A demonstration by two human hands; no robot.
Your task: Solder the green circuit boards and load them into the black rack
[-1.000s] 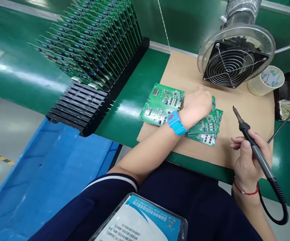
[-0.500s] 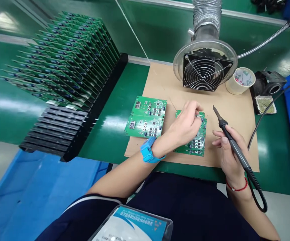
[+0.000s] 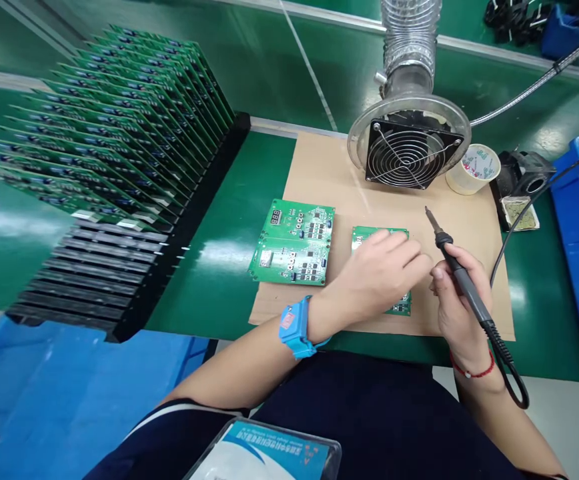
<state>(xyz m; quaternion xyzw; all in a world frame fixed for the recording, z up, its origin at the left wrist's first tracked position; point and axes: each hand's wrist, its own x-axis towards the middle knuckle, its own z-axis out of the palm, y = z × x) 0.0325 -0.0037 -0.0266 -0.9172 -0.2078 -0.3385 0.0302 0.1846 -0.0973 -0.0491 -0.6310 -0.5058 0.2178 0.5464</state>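
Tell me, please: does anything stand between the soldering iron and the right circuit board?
Partly: the left hand covers the middle of the circuit board. Between the tip of the soldering iron and that board's upper right corner, I see nothing.

Left of the obstructing fan (image 3: 405,158), the cardboard (image 3: 314,170) offers open passage.

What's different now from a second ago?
The left hand has moved nearer the right hand. The boards under it, fanned out earlier, now look squarer. Unchanged: the right hand's hold on the soldering iron, and the left-side boards.
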